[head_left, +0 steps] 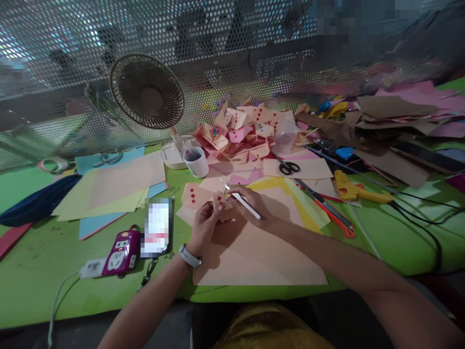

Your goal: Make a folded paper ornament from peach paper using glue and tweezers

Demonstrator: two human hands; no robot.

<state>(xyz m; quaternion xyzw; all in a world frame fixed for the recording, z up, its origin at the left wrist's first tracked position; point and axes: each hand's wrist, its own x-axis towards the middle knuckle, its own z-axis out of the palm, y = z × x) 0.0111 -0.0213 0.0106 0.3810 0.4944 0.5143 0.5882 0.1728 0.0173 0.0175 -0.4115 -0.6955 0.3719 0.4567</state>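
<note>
Near the middle of the green table, my left hand (206, 221) pinches a small pale paper piece (220, 198) with a red diamond on it. Close beside it, my right hand (250, 202) is closed around a slim white tool (246, 205), whose thin tip points up and left. Both hands are over a large peach paper sheet (261, 261). Just left of the held piece lies another pale piece (192, 195) with red diamonds. A wristband (189, 257) is on my left wrist.
Behind the hands are a white cup (196, 162), a fan (147, 92), a heap of folded paper (240, 131) and scissors (289, 167). A lit phone (157, 227) and purple power strip (122, 252) lie left. A cutter (327, 208) and yellow glue gun (359, 189) lie right.
</note>
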